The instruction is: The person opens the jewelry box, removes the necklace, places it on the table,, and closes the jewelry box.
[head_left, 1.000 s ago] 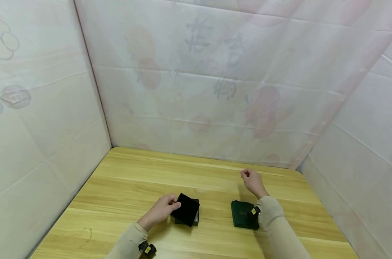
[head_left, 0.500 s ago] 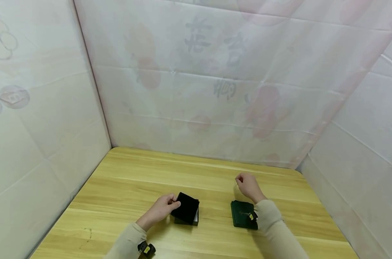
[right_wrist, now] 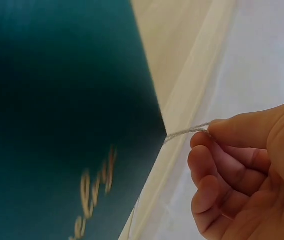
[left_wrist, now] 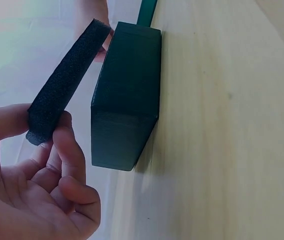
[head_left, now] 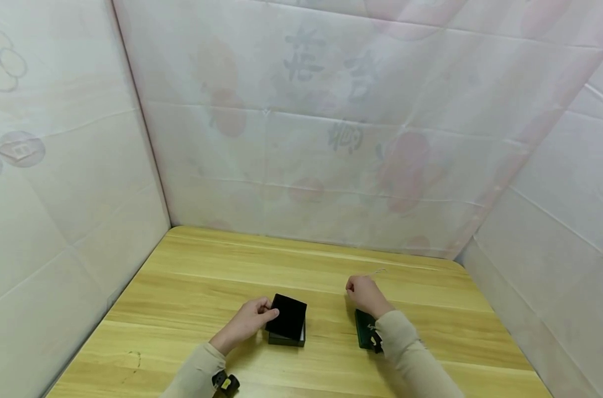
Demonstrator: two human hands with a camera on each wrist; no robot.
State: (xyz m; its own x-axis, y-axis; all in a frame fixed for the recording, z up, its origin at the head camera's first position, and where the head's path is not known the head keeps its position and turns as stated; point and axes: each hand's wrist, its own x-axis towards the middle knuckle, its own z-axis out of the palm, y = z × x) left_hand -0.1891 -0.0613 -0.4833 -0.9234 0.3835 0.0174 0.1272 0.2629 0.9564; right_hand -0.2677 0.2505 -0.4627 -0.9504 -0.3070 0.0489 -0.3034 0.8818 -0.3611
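My left hand (head_left: 246,325) pinches a black foam pad (head_left: 287,318) between thumb and fingers. The pad is held tilted over a small dark green box (head_left: 287,341); seen from the left wrist, the pad (left_wrist: 64,85) is a thick slab beside the box's wall (left_wrist: 127,75). Between thumb and forefinger, my right hand (head_left: 366,293) pinches a thin silver chain (right_wrist: 184,133). Part of this chain (head_left: 379,271) shows beyond the hand in the head view. Below the right wrist lies the green box lid (head_left: 363,331) with gold script (right_wrist: 96,187), partly hidden by the sleeve and wrist camera.
The light wooden table (head_left: 221,260) carries the box and lid, set apart from each other. Pale printed cloth walls (head_left: 301,155) enclose it at the back and both sides. A dark mark (head_left: 139,359) shows on the tabletop at front left.
My right hand has moved left and nearer to me, with the chain coming into sight behind it and its arm covering more of the lid. The foam pad has shifted slightly; the left hand stays nearly still.
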